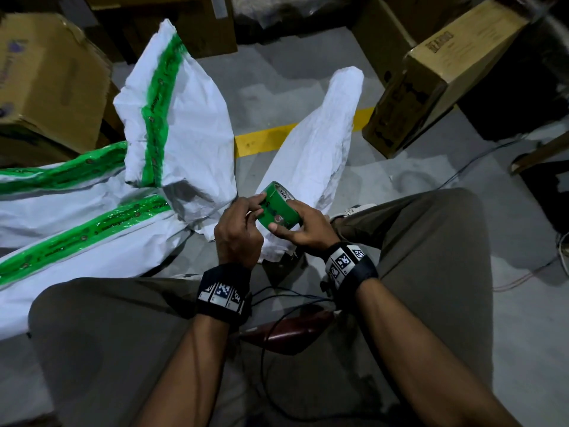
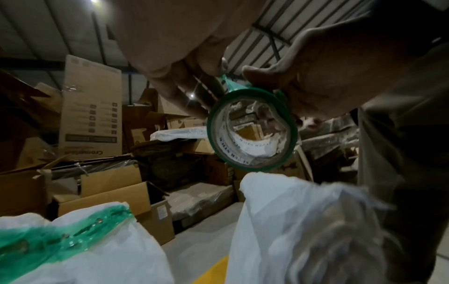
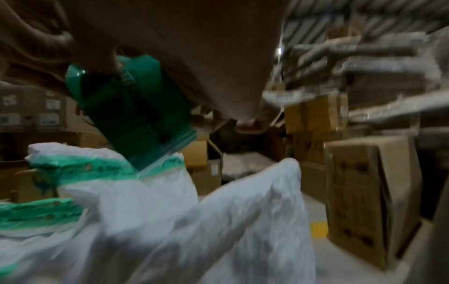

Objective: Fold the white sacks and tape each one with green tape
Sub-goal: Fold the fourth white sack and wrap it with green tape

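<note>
A roll of green tape (image 1: 278, 208) is held above a folded white sack (image 1: 311, 143) that lies on the floor between my knees. My right hand (image 1: 300, 227) grips the roll from the right, thumb on its front. My left hand (image 1: 240, 224) pinches the tape's loose end at the roll's left edge. In the left wrist view the green tape roll (image 2: 252, 132) shows its hollow core, with the pinched tape end (image 2: 224, 80) above it. Several white sacks with green tape strips (image 1: 92, 229) lie at the left, one taped sack (image 1: 172, 118) leaning upright.
Cardboard boxes stand at the left (image 1: 46, 78) and right (image 1: 431, 72) and behind. A yellow floor line (image 1: 261, 140) crosses the grey concrete. Cables (image 1: 277, 303) run by my knees, and a dark red object (image 1: 286, 334) lies below my wrists.
</note>
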{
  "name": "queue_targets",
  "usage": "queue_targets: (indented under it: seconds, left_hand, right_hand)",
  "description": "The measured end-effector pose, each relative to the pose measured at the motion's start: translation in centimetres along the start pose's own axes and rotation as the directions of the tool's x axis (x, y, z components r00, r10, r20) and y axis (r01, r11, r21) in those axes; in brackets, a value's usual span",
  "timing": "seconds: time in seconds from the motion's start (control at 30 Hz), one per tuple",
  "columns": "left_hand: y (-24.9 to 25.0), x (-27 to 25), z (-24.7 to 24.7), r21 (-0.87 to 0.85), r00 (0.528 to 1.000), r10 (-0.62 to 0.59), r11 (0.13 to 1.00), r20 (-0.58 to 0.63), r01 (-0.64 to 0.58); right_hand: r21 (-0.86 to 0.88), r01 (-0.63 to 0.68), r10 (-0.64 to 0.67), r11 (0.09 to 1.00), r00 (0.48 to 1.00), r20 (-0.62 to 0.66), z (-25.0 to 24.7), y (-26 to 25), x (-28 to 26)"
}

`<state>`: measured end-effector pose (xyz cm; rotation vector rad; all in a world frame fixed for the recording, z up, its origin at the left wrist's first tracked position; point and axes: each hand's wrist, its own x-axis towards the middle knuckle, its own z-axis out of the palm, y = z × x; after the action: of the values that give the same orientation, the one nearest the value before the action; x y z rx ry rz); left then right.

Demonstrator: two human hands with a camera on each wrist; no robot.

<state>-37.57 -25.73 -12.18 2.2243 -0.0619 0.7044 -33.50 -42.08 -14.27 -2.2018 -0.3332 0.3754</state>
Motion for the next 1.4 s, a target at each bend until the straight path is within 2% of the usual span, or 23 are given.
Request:
queue_targets:
  seconds: [0.07,0.13,0.17,0.23,0.3,0.33,0.4,0.5,0.57,0.63,0.67,0.7,0.77,0.83,0.87,0.9,0.93,1.0,1.07,1.13,1.2,1.3,1.4]
  left_hand:
    - [0.9,0.2,-0.3,-0.051,1.0,-0.012,0.999,-0.028,0.011]
    - [2.0,0.4,-0.6,-0.129,0.998,-0.042,0.991,-0.044,0.036]
    - [2.7,0.4,-0.6,-0.174,0.999,-0.037,0.984,-0.037,0.03]
    - [4.0,0.6,-0.1,-0.259,1.0,-0.024,0.966,-0.008,0.021]
    - [5.0,0.6,0.6,-0.296,1.0,-0.018,0.955,0.019,0.023]
    - [5.3,0.5,0.9,-0.288,1.0,0.01,0.958,0.028,-0.001]
    - [4.7,-0.1,1.5,-0.253,0.995,0.089,0.965,0.054,-0.073]
    - [4.0,-1.1,1.2,-0.228,0.985,0.159,0.964,0.073,-0.139]
    - [4.6,-0.9,0.8,-0.254,0.996,0.078,0.965,0.043,-0.065]
    - [4.3,-0.2,0.8,-0.388,0.975,-0.222,0.897,0.016,0.211]
    - [3.2,0.0,1.1,-0.449,0.916,-0.4,0.814,0.026,0.368]
    - [1.4,0.1,1.4,-0.49,0.822,-0.569,0.707,0.035,0.51]
    - [-2.2,-0.3,1.5,-0.498,0.53,-0.816,0.369,0.23,0.785]
    - [-3.2,-0.6,1.4,-0.36,0.214,-0.797,-0.004,0.564,0.933]
    - [-3.0,-0.6,1.4,-0.26,0.103,-0.733,-0.104,0.672,0.96]
    - [-2.8,-0.9,1.7,-0.194,0.029,-0.694,-0.16,0.72,0.968]
    - [-3.0,-1.1,2.2,-0.16,-0.012,-0.672,-0.194,0.741,0.968]
    - [-3.9,-1.6,3.4,-0.122,-0.047,-0.588,-0.244,0.807,0.962]
    - [-4.4,-2.0,4.7,-0.024,-0.14,-0.456,-0.335,0.879,0.942]
    - [-4.3,-1.8,5.4,0.028,-0.197,-0.39,-0.399,0.9,0.917]
    - [-4.1,-2.0,6.1,-0.023,-0.193,-0.451,-0.43,0.872,0.902]
    - [-3.9,-2.4,6.9,-0.13,-0.137,-0.478,-0.483,0.867,0.866]
    - [-5.2,-3.3,7.7,-0.224,-0.126,-0.573,-0.5,0.81,0.837]
  right_hand:
    - [-0.257,-0.029,0.0,0.966,0.993,-0.115,-1.6,-1.0,-0.6]
    - [-0.507,-0.047,-0.119,0.86,0.95,-0.29,-4.0,-2.5,-1.7]
    - [-0.549,-0.025,-0.202,0.835,0.915,-0.35,-5.2,-3.2,-2.3]
    - [-0.423,0.092,-0.269,0.902,0.884,-0.382,-7.0,-3.8,-3.1]
    - [-0.044,0.144,-0.151,0.989,0.951,-0.269,-8.2,-3.7,-3.6]
    - [0.094,0.132,-0.115,0.987,0.98,-0.165,-8.6,-3.5,-3.8]
    - [0.238,0.13,-0.137,0.963,0.99,0.016,-9.1,-3.3,-4.2]
    - [0.33,0.061,-0.104,0.942,0.988,0.116,-9.1,-3.1,-4.2]
    - [0.291,0.08,-0.106,0.953,0.992,0.074,-9.1,-2.7,-3.5]
    - [0.191,0.123,-0.12,0.974,0.992,-0.027,-9.4,-2.5,-2.4]
    - [0.127,0.145,-0.134,0.981,0.987,-0.091,-9.9,-2.4,-1.6]
    - [0.073,0.167,-0.155,0.983,0.977,-0.15,-10.5,-2.3,-0.9]
    - [0.038,0.203,-0.19,0.978,0.957,-0.22,-12.3,-2.3,0.5]
    - [0.072,0.191,-0.173,0.979,0.963,-0.208,-13.8,-2.1,1.7]
    - [0.101,0.172,-0.15,0.98,0.97,-0.193,-14.4,-1.7,2.2]
    - [0.146,0.152,-0.124,0.977,0.974,-0.187,-14.5,-1.5,2.6]
    - [0.204,0.127,-0.087,0.971,0.977,-0.195,-14.4,-1.2,2.7]
    - [0.3,0.072,0.002,0.951,0.971,-0.239,-13.4,-0.2,2.6]
    - [0.377,-0.01,0.119,0.926,0.956,-0.268,-12.2,1.2,2.3]
    - [0.46,-0.118,0.24,0.88,0.946,-0.218,-11.3,2.5,2.1]
    - [0.483,-0.206,0.301,0.851,0.945,-0.127,-10.7,3.4,1.8]
    - [0.507,-0.34,0.372,0.792,0.927,0.041,-9.5,4.1,1.4]
    - [0.397,-0.464,0.415,0.792,0.886,0.207,-7.9,5.2,1.6]
